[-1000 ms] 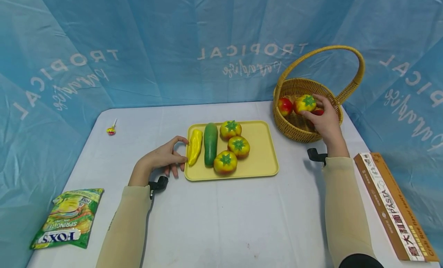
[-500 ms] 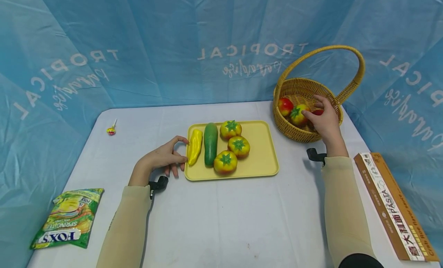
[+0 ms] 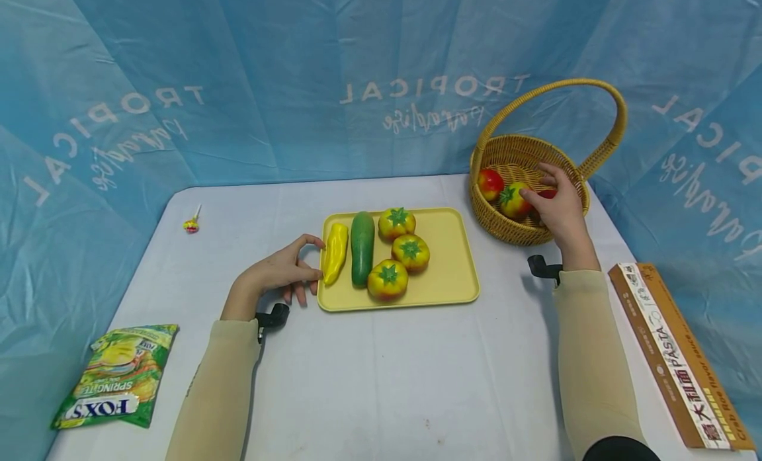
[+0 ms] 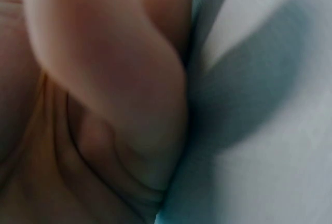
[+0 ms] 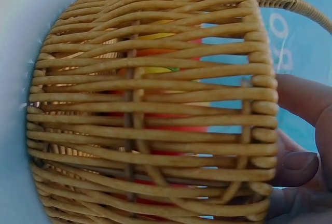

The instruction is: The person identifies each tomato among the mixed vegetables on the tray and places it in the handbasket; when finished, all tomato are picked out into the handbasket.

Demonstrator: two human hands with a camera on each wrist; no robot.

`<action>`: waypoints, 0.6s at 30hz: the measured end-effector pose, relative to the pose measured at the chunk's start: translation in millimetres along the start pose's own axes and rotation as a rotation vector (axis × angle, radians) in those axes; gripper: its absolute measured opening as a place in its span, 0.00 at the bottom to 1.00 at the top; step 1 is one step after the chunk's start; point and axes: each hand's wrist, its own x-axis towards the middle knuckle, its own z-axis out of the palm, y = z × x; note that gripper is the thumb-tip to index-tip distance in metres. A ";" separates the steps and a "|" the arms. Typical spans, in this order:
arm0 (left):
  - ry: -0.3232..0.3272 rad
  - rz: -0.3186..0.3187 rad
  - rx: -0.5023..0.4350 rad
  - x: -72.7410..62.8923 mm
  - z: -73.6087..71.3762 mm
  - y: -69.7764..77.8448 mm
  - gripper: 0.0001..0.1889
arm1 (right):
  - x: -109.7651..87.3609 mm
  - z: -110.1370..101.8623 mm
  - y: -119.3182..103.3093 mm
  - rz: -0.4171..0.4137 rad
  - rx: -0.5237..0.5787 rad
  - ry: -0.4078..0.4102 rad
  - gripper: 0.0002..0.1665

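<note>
At the upper right of the frame the right hand [image 3: 561, 206] reaches over the near-right rim of the wicker basket [image 3: 514, 234], thumb and fingers apart, gripping nothing; that spread leaves the green-topped fruit [image 3: 515, 201] resting on its own weight inside. A red fruit [image 3: 491, 184] lies just left of it, and another red piece [image 3: 548, 193] shows between thumb and forefinger. The overlap hides whether the thumb tip touches the green-topped fruit. The basket's wall likely keeps such round pieces from rolling off.

At the centre, the left hand [image 3: 276, 269] sets its thumb and forefinger, loosely bent and well apart, at the left edge of the yellow tray [image 3: 446, 266], probably steadying it rather than holding the yellow pepper [image 3: 335, 252] just inside. A cucumber [image 3: 362, 249] lies between the pepper and three tomato-like fruits [image 3: 411, 253].
</note>
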 end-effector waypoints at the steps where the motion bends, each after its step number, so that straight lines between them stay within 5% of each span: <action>1: 0.000 -0.001 0.000 0.2 -0.1 -0.1 0.37 | -1.1 -0.5 -1.1 -0.006 0.001 -0.001 0.46; 18: -0.004 -0.003 -0.001 2.0 -0.3 -1.0 0.37 | -32.0 -5.0 -40.1 -0.250 0.117 -0.106 0.42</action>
